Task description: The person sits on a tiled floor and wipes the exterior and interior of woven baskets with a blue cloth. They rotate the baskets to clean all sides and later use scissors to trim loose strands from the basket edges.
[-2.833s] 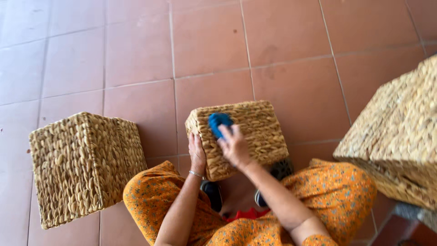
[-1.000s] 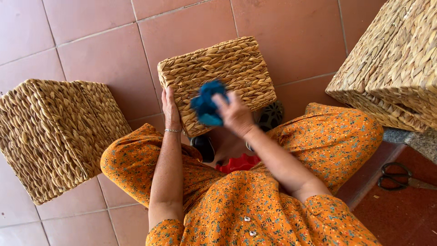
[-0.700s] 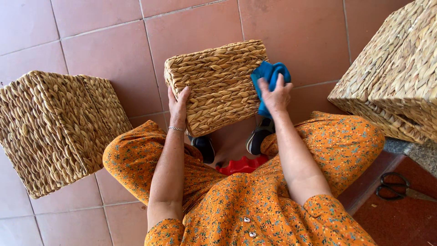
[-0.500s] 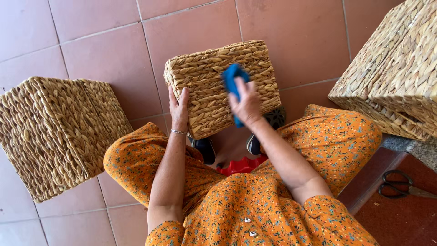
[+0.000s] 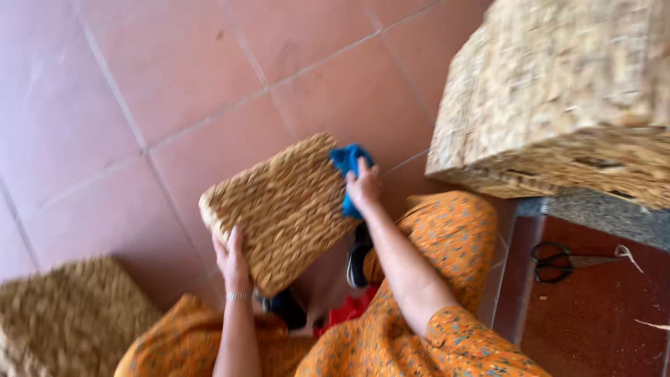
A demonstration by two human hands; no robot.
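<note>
Orange patterned cloth fills the bottom of the view, covering the person's lap and knees; a scrap of red cloth shows between the knees, with two dark shoes just beyond it on the floor. From there both bare forearms reach forward. The left hand, a thin bracelet at its wrist, lies against the near left edge of a small woven basket, fingers stretched up along the weave and the thumb at the side, steadying it rather than closing round it. This straw-coloured, box-shaped basket stands tilted over the shoes, held between the two hands, one corner pointing away from the person. The right hand is closed on a blue cloth and presses it against the far right edge of the basket; the cloth bunches above the fingertips and a strip of it hangs below the palm. Left of the lap, at the lower left corner, a second woven basket sits blurred on the floor. To the right, a pair of dark-handled scissors lies on a reddish-brown surface, beside a few loose straw strands. Above them a large woven basket rests on a grey stone ledge. Beyond everything spreads the pinkish-red tiled floor with pale grout lines.
</note>
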